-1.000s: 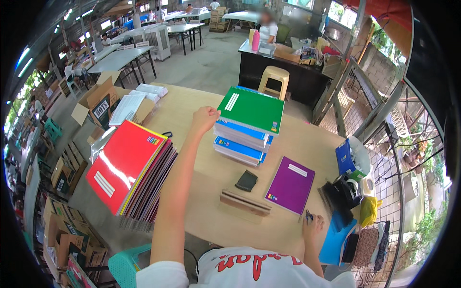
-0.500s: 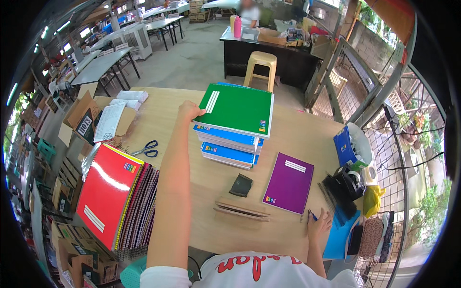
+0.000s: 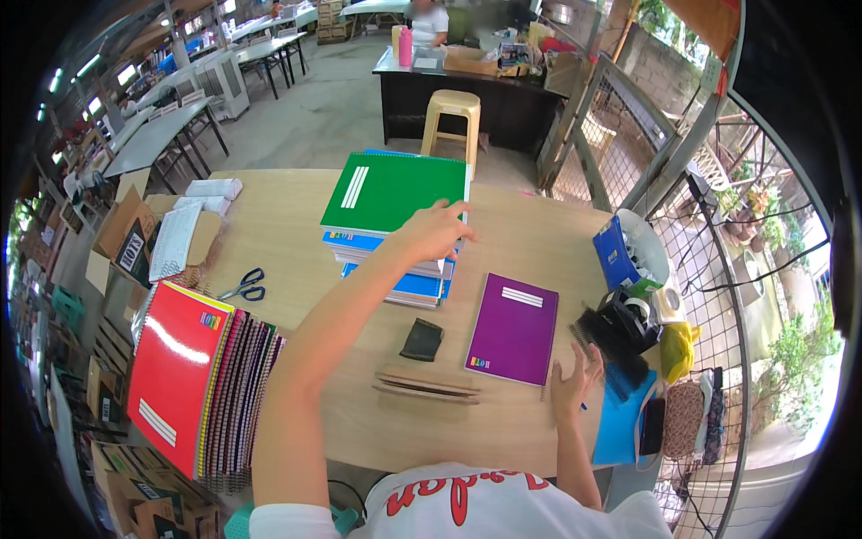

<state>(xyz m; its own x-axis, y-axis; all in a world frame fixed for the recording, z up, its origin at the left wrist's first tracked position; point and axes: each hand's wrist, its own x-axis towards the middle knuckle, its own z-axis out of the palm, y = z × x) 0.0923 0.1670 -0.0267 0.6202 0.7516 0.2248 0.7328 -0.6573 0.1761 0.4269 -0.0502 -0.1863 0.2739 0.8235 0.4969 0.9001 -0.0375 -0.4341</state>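
My left hand reaches over the lower right corner of a green notebook, its fingers apart and holding nothing. That notebook tops a stack of blue notebooks in the middle of the table. My right hand is at the near right with fingers spread, just right of a purple spiral notebook that lies flat. Beside my right wrist a dark blue pen shows in part. At the left stands a thick pile of spiral-bound notebooks with a red one on top.
Blue-handled scissors, a dark folded piece and thin brown strips lie on the table. Along the right edge are black spiral coils, a tape dispenser and a blue box. Beyond the table stands a stool.
My left hand has let go of the green notebook's left edge and moved right across to its right corner. My right hand has moved up off the pen, its fingers spreading.
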